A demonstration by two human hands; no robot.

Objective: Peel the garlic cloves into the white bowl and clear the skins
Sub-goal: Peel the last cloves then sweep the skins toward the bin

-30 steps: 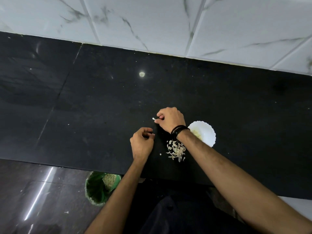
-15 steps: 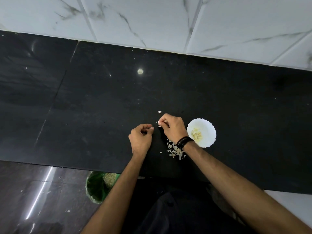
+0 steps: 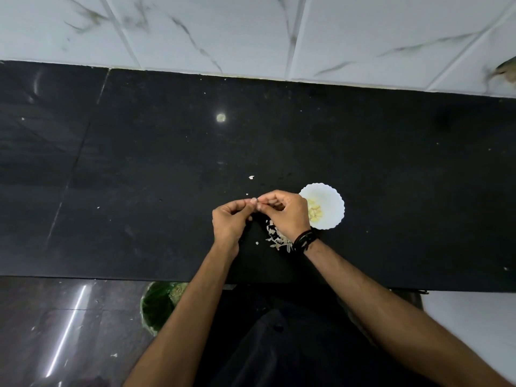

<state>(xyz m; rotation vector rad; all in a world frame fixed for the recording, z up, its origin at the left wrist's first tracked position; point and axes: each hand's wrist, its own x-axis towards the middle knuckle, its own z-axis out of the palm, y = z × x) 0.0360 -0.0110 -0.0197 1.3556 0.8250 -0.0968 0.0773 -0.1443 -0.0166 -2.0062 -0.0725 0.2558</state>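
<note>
Pale clove (image 3: pixel 255 201), barely visible between left hand (image 3: pixel 229 222) and right hand (image 3: pixel 287 215).

Your arms are bare right up to the frame edge, no sleeves showing. On your right wrist there's a stack of thin black bands (image 3: pixel 305 241), cord-like, with a loose end sticking out. Your left hand (image 3: pixel 229 222) and right hand (image 3: pixel 284 215) carry no rings that you can make out. Below, you're in dark clothing (image 3: pixel 279 344), with a small button-like spot on it.
</note>
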